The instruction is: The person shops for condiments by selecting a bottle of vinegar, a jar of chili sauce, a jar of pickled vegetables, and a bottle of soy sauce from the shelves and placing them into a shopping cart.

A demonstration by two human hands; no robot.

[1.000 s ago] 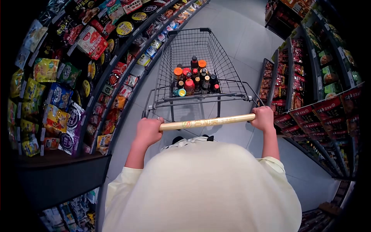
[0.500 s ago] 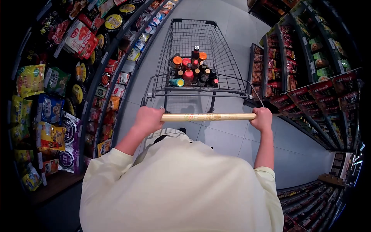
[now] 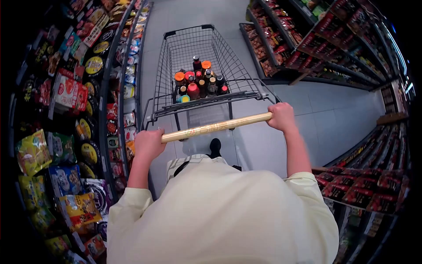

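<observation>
My left hand (image 3: 149,143) is closed round the left end of the shopping cart's pale yellow handle (image 3: 215,127). At its right end my right hand (image 3: 281,117) grips the same bar, a little farther forward than the left. Ahead of the bar is the dark wire shopping cart (image 3: 163,61). Several dark bottles (image 3: 212,86) with coloured caps stand grouped in the near part of its basket. Among them are a red-topped bottle (image 3: 193,91), orange lids (image 3: 180,76) and a container with a teal and yellow end (image 3: 183,99) that lies tilted.
Shelves of bagged and tub-packed food (image 3: 93,65) run close along the left. On the right, a shelf end with red packets (image 3: 281,57) juts toward the cart. Grey tiled floor (image 3: 307,108) extends ahead and to the right. My dark shoe (image 3: 215,147) shows below the handle.
The cart and handle have turned relative to my body, with the right end now farther forward and the left end nearer. The right shelf end appears closer, and an opening beyond it shows more.
</observation>
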